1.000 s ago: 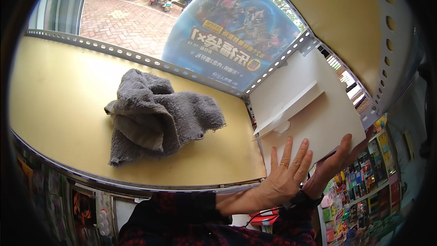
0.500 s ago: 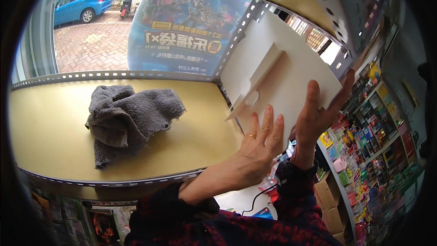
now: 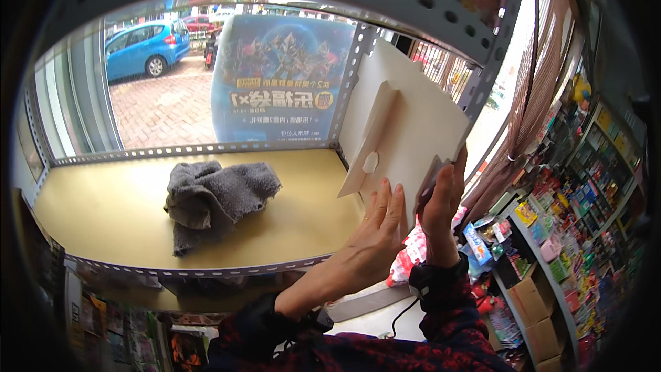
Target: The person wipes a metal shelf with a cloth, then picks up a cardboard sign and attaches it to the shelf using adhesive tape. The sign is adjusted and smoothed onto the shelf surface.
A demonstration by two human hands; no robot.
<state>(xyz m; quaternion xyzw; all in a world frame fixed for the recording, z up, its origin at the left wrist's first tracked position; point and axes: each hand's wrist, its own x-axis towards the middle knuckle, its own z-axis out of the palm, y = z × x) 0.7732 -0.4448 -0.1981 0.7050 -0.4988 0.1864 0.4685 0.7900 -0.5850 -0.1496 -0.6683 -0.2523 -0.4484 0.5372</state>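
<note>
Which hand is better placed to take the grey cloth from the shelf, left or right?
Left, probably. The left hand lies flat against the white board, nearer the grey cloth on the yellow shelf. The right hand grips the board's edge on the far side and seems to carry it.

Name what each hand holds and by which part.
Both grip the white cardboard stand: right hand pinches its lower right edge, left hand lies flat against its lower edge.
</note>
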